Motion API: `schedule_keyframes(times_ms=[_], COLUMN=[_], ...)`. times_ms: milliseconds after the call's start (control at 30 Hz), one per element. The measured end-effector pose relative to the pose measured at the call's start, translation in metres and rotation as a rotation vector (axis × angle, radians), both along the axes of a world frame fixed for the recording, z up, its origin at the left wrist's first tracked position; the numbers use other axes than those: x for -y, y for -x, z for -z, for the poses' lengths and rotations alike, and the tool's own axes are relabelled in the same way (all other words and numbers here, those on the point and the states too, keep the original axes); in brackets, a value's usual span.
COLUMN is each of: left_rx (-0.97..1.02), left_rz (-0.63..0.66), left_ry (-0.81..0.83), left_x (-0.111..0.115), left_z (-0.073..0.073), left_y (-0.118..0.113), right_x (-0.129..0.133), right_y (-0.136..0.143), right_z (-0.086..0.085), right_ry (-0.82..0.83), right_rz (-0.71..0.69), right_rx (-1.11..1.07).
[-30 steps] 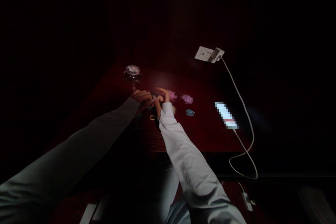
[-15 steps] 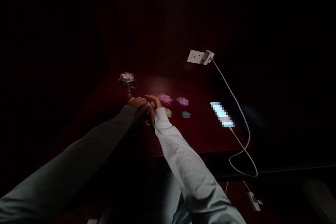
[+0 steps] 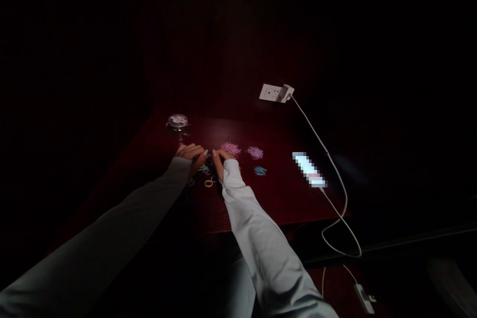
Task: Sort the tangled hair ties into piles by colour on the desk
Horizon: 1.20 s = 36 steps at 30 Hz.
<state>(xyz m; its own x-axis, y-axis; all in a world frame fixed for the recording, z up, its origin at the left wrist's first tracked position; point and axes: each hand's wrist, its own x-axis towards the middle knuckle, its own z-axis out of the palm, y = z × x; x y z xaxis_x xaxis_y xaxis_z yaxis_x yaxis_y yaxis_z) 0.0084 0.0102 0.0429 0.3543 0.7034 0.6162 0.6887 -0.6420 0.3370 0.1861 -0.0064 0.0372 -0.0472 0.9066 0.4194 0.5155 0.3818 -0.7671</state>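
Note:
My left hand (image 3: 192,152) has its fingers curled together above loose coloured bands (image 3: 206,170); whatever it pinches is too small to name. Just to its right, my right hand (image 3: 221,159) is closed at the fingertips, a small gap from the left. A yellow band (image 3: 208,184) lies below them on the dark red table (image 3: 276,198). Beyond my right hand sit a pink pile (image 3: 231,148), a purple pile (image 3: 255,152) and a small blue pile (image 3: 260,171) of bands. My right sleeve and hand hide most of another pile.
A clear jar (image 3: 179,123) with a patterned lid stands at the table's back left. On the right lies a lit phone (image 3: 309,169), its white cable (image 3: 345,184) running to a charger (image 3: 286,92) in a wall socket (image 3: 269,92). A power strip (image 3: 364,299) is lower right.
My hands have moved slightly apart at the fingertips, uncovering coloured bands between and below them. The whole view has shifted, so the table and socket sit lower and slightly left.

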Motion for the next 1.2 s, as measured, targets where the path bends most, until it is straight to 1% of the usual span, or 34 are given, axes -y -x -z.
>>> schedule_keyframes(times_ms=[100, 200, 300, 367, 467, 533, 667, 767, 1000, 1100, 1200], left_rx=[0.041, 0.031, 0.032, 0.043, 0.041, 0.037, 0.080, 0.096, 0.039, 0.031, 0.048], left_rz=[0.012, 0.006, -0.033, -0.034, 0.007, 0.027, 0.026, 0.028, 0.050, 0.037, -0.002], left_ry=[-0.015, -0.032, -0.034, -0.012, 0.029, 0.039, 0.017, -0.002, -0.024, -0.076, -0.139], left_x=[-0.003, -0.004, -0.001, 0.001, 0.003, 0.002, -0.003, -0.004, -0.002, -0.001, -0.001], left_z=[0.004, 0.007, 0.005, 0.003, 0.001, 0.003, 0.008, 0.007, 0.000, 0.000, 0.001], left_y=[-0.005, -0.007, -0.007, -0.006, -0.007, -0.008, -0.011, -0.011, -0.007, -0.006, -0.005], right_x=[-0.002, -0.003, -0.004, -0.005, -0.002, 0.000, 0.004, 0.005, 0.008, 0.006, 0.002], right_y=[-0.002, -0.004, -0.005, -0.005, -0.005, -0.004, -0.003, -0.003, -0.007, -0.006, -0.007], right_z=[0.001, 0.004, 0.007, 0.008, 0.007, 0.006, 0.003, 0.000, -0.004, -0.002, 0.000], right_ry=[-0.019, -0.049, -0.072, -0.079, -0.083, -0.090, -0.090, -0.085, -0.147, -0.183, -0.221], right_rz=[-0.008, -0.031, -0.018, -0.010, -0.034, -0.051, -0.053, -0.052, -0.017, 0.016, 0.078], right_rx=[0.058, 0.083, 0.079, 0.086, 0.135, 0.160, 0.152, 0.154, 0.249, 0.291, 0.311])
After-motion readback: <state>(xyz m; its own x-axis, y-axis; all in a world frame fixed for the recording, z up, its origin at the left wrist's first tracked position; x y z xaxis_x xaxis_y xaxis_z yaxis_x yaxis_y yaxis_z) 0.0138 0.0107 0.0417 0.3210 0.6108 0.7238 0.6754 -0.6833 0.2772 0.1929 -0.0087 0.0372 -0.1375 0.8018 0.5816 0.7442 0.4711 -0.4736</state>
